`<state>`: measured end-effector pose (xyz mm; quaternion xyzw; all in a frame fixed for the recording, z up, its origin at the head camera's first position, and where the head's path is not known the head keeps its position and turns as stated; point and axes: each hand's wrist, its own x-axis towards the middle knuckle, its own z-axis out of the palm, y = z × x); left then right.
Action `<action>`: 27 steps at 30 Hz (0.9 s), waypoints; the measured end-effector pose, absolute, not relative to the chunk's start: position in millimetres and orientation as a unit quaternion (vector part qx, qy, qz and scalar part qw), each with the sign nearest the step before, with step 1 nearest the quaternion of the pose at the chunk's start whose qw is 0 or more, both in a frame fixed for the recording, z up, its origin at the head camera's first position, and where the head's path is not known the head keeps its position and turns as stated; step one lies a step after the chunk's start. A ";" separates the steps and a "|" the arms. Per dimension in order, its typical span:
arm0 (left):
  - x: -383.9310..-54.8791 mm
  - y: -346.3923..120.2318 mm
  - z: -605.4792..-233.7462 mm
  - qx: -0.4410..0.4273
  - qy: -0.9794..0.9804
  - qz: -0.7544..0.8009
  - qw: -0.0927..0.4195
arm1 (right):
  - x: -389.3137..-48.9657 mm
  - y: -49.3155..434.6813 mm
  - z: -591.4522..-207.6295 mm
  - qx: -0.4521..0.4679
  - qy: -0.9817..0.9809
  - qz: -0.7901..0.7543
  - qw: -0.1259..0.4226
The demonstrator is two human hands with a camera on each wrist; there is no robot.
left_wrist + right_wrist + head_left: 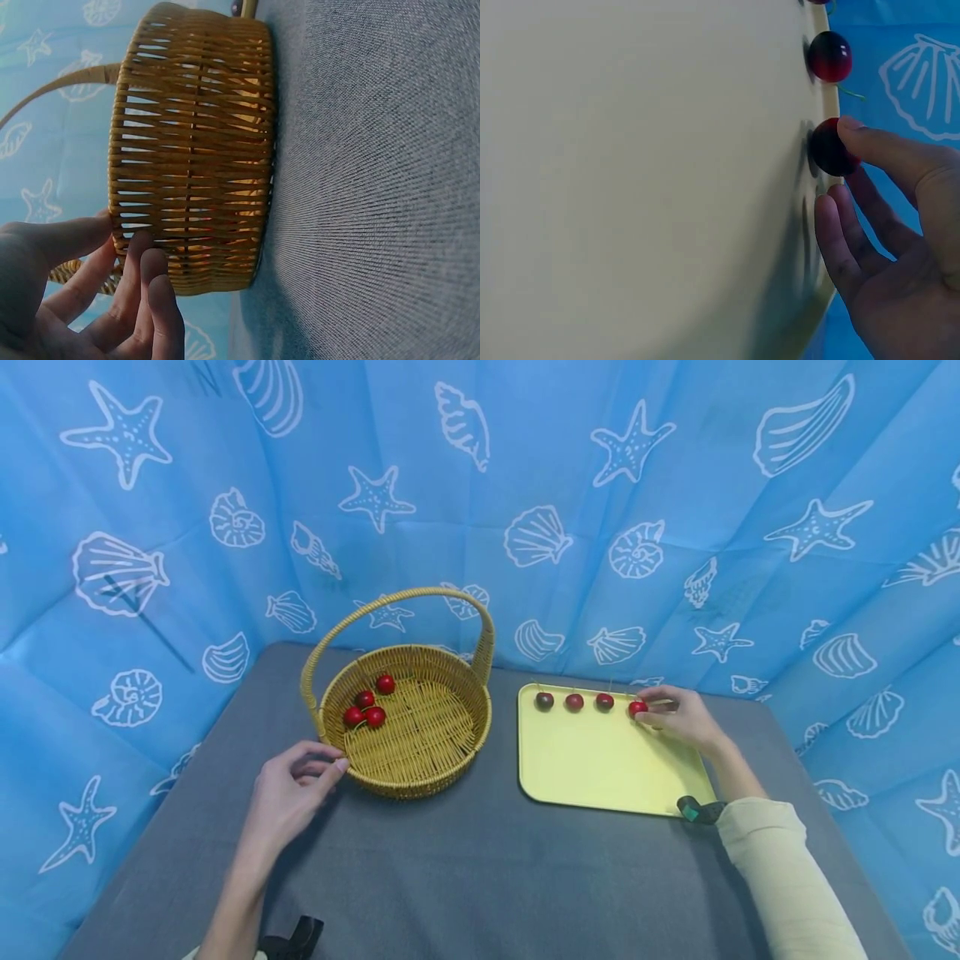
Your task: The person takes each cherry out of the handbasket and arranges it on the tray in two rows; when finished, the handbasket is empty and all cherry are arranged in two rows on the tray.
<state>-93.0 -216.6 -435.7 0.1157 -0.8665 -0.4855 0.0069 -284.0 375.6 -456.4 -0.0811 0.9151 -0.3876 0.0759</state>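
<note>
Person at gray surface (480,877), seashell-print curtain (480,560) behind, works w/ both hands. R hand (682,717) pinches a red cherry (637,708) btwn thumb & fingertip near far edge of yellow tray (607,760), at R end of a row; its lower fingers reach out loosely, off the fruit. Whether cherry sits on tray or hangs just clear of it, can't tell. Three darker cherries (574,702) line up to its L along same edge, spaced apart. L hand (296,785) pinches rim of wicker basket (416,735) at near L side, w/ other fingers bent by outer wall. Four more cherries (376,717) lie inside, bunched toward basket's L side.

Doing it well, by our judgment: R pinch should be light but centered, as smooth, round fruit could squirt out if squeezed off-axis. Any lift best goes straight up, since a sideways drag might bump the nearest neighbor & set the row rolling. Loose fingers should stay clear of tray edge. L hand needs only steady, gentle hold; a tug could tip basket & send its fruit rolling.
</note>
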 end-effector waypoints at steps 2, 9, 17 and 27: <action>-92.8 -216.6 -435.7 0.113 -0.867 -0.486 0.010 | -282.9 376.7 -451.9 -0.082 0.915 -0.389 0.072; -92.5 -216.7 -435.4 0.107 -0.866 -0.488 0.016 | -279.1 365.8 -432.9 -0.104 0.908 -0.402 0.060; -91.8 -216.4 -435.0 0.109 -0.866 -0.488 0.015 | -269.3 318.0 -401.9 -0.138 0.904 -0.401 0.056; -91.9 -216.5 -435.9 0.110 -0.867 -0.486 0.012 | -259.7 261.1 -377.4 -0.217 0.868 -0.441 0.073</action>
